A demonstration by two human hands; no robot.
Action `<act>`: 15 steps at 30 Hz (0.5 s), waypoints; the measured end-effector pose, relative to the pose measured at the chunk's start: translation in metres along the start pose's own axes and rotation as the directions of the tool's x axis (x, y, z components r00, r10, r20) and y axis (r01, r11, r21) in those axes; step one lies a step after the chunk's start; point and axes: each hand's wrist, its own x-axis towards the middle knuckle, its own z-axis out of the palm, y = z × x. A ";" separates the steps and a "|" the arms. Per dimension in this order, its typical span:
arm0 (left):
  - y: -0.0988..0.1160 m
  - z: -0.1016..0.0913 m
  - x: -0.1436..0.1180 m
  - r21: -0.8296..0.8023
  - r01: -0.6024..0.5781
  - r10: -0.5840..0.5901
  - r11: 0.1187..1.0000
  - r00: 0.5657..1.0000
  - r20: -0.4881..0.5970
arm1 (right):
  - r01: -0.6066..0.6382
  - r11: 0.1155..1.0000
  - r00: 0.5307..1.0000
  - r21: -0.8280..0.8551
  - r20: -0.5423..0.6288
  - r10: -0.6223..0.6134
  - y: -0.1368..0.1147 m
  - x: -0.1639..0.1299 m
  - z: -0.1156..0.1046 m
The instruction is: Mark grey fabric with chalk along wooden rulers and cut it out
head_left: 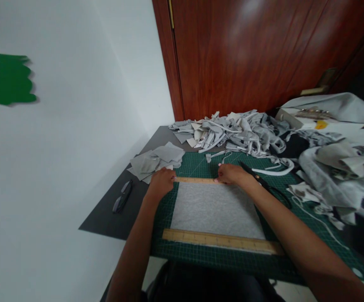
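Observation:
A piece of grey knit fabric [215, 207] lies flat on the green cutting mat [191, 163]. Along its far edge runs a thin wooden ruler [196, 180]. My left hand [161, 183] is closed at the ruler's left end, fingers pinched. At the right end my right hand [231, 173] grips it too, its fingers curled. A second, wider wooden ruler [219, 240] lies across the fabric's near edge, touched by neither hand. Black-handled scissors [263, 182] rest on the mat, partly behind my right forearm.
Cut grey pieces [159, 159] are stacked at the left, near a pair of glasses [123, 196]. A heap of fabric scraps [232, 130] lies at the back. More crumpled fabric [342, 176] and a white box [326, 123] occupy the right. A white wall [75, 126] borders the left.

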 end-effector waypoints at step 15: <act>0.007 0.053 0.042 -0.333 0.052 -0.135 0.942 0.963 -0.233 | 0.069 0.997 0.997 0.027 -0.024 -0.068 0.013 0.008 0.012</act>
